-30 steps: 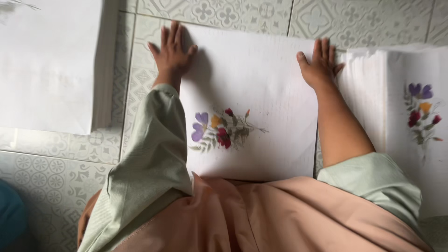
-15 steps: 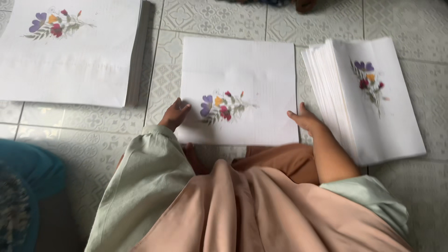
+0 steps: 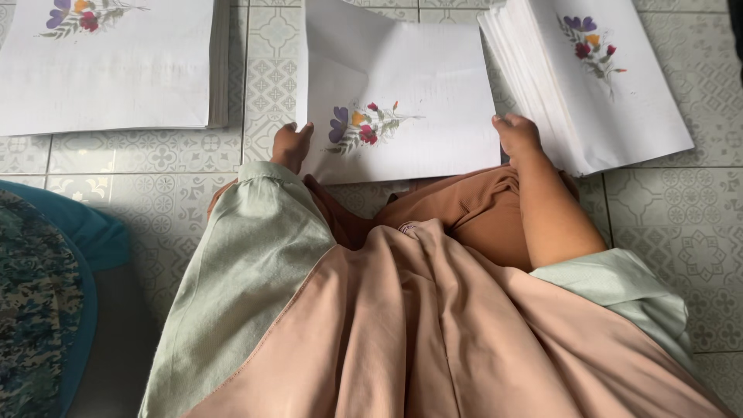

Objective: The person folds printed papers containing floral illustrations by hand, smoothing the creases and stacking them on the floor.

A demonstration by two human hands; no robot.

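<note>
The sheet (image 3: 410, 93) lay on the tiled floor (image 3: 263, 62) straight in front of the person, a white page with a small printed spray of purple, orange and red flowers near its lower left. Its upper left part stood lifted off the floor, bent up along a slanting crease, while its near edge rested against the brown cloth over the person's knees (image 3: 464, 209).

The left hand (image 3: 292, 145) held the sheet at its lower left corner, fingers curled on the paper's edge in a narrow grip. The right hand (image 3: 517, 135) sat at the lower right corner, fingers bent down where the sheet met the right stack (image 3: 619, 93); I could not tell whether that grip closed on the sheet or only pressed on it.

The right stack, thick and fanned along its left side, lay just beside the sheet at the right, its top page bearing the same flowers. The left stack (image 3: 108, 70) lay apart across a strip of bare tile, at the floor's far left, flowers at its top edge. A blue patterned cushion (image 3: 46, 294) sat at the near left.
</note>
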